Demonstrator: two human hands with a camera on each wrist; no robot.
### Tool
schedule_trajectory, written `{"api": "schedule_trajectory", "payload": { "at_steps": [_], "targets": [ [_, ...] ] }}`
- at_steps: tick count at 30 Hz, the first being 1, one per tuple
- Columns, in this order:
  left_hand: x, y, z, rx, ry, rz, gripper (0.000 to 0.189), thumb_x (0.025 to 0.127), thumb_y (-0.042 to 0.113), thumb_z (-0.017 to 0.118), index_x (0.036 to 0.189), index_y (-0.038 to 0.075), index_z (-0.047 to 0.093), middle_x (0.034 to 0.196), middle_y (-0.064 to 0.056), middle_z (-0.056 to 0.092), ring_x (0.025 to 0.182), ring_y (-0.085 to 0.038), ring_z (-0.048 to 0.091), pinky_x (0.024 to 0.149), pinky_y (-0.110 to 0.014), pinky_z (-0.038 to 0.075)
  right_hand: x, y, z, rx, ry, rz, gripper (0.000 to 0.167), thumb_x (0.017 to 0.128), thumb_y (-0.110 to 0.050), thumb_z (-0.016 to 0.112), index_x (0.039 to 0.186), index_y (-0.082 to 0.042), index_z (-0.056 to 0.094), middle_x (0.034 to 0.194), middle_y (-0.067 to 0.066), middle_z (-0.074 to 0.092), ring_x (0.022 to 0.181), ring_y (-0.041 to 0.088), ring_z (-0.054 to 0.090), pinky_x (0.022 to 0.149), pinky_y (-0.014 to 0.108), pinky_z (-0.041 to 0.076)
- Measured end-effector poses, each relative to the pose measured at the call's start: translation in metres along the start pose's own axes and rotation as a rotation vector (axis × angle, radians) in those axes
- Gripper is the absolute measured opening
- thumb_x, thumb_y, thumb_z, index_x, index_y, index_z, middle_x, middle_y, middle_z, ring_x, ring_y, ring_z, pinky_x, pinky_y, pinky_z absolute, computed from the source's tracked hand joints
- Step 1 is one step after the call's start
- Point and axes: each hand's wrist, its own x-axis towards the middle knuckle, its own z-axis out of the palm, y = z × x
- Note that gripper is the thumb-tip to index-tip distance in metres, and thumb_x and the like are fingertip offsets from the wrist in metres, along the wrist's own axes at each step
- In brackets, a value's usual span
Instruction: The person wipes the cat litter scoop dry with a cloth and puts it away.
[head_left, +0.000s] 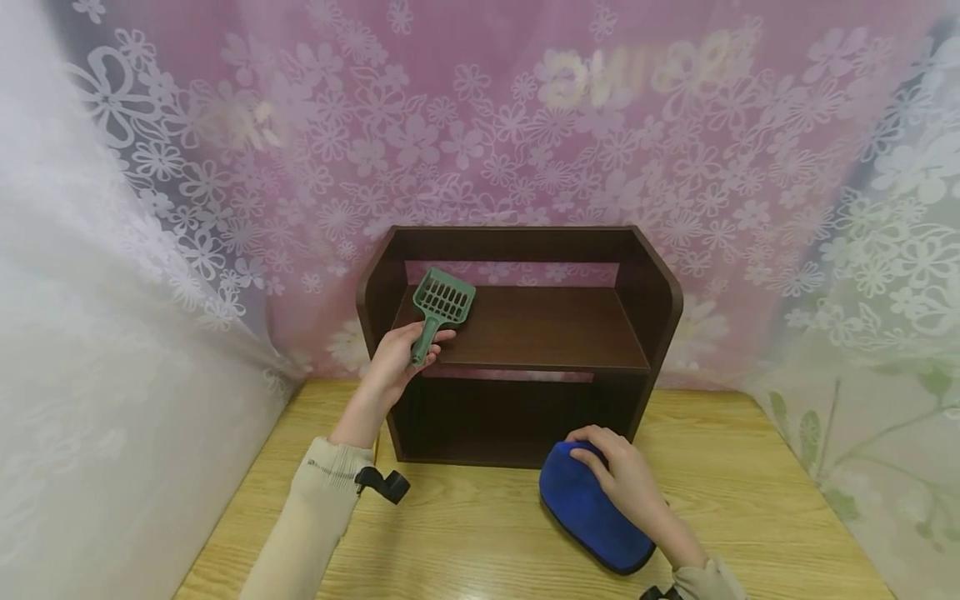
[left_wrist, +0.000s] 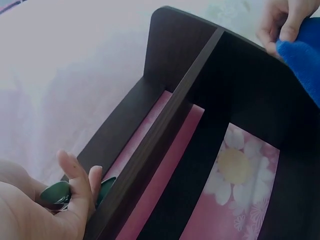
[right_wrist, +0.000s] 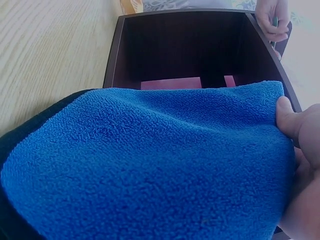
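While gripping green scoop (head_left: 436, 318) mid-left with left hand (head_left: 393, 362), pinches blue fleece (head_left: 581, 508) lower right with right hand (head_left: 622, 473), probably for steadiness.

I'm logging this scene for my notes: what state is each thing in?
Scoop: held by its handle, slotted head over the rack's upper board.
Blue cloth: held at its upper end.
Rack: upright, open-fronted.
Left hand: holding the scoop.
Right hand: gripping the blue cloth.
Curtain: hanging behind the rack.
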Motion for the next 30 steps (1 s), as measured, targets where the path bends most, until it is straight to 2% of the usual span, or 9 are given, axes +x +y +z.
{"api": "schedule_trajectory", "payload": {
  "at_steps": [4,8,17,25,30],
  "targets": [
    [0.007,0.002,-0.001,0.0,0.006,-0.01,0.043,0.113,0.015,0.032,0.149,-0.006,0.041,0.13,-0.018,0.065,0.08,-0.006,0.064,0.074,-0.016,0.054,-0.001,0.0,0.002,0.016,0.002,-0.009,0.023,0.089,0.0,0.074,0.105,-0.015,0.07,0.1,-0.009,0.07,0.092,0.01,0.066,0.079,0.036,0.057],
    [0.011,0.003,-0.003,0.033,0.011,-0.011,0.044,0.113,0.016,0.032,0.149,-0.009,0.039,0.136,-0.024,0.06,0.081,-0.006,0.066,0.077,-0.016,0.054,-0.002,0.001,0.004,0.014,0.001,-0.011,0.025,0.088,0.0,0.074,0.105,-0.018,0.07,0.1,-0.011,0.069,0.092,0.01,0.066,0.079,0.035,0.057],
    [0.015,0.009,-0.003,0.161,-0.032,-0.009,0.044,0.112,0.012,0.032,0.15,-0.011,0.035,0.139,-0.03,0.055,0.078,-0.007,0.068,0.081,-0.02,0.056,-0.003,-0.001,0.003,0.017,0.0,0.0,0.024,0.089,-0.001,0.074,0.105,-0.018,0.07,0.1,-0.011,0.069,0.092,0.009,0.066,0.079,0.035,0.057],
    [0.016,0.012,-0.001,0.232,0.029,-0.01,0.046,0.112,0.012,0.034,0.152,-0.01,0.031,0.135,-0.032,0.056,0.082,-0.009,0.068,0.082,-0.024,0.058,-0.005,-0.002,0.003,0.018,-0.002,0.001,0.023,0.089,-0.002,0.074,0.105,-0.019,0.07,0.1,-0.012,0.069,0.092,0.009,0.066,0.08,0.035,0.056],
    [0.016,0.009,-0.002,0.332,0.062,0.024,0.046,0.111,0.01,0.039,0.152,-0.007,0.035,0.135,-0.029,0.058,0.084,-0.011,0.07,0.097,-0.034,0.053,-0.007,-0.001,0.004,0.023,-0.003,0.003,0.024,0.089,-0.003,0.074,0.106,-0.02,0.07,0.1,-0.013,0.069,0.092,0.008,0.066,0.079,0.034,0.056]
  ]
}}
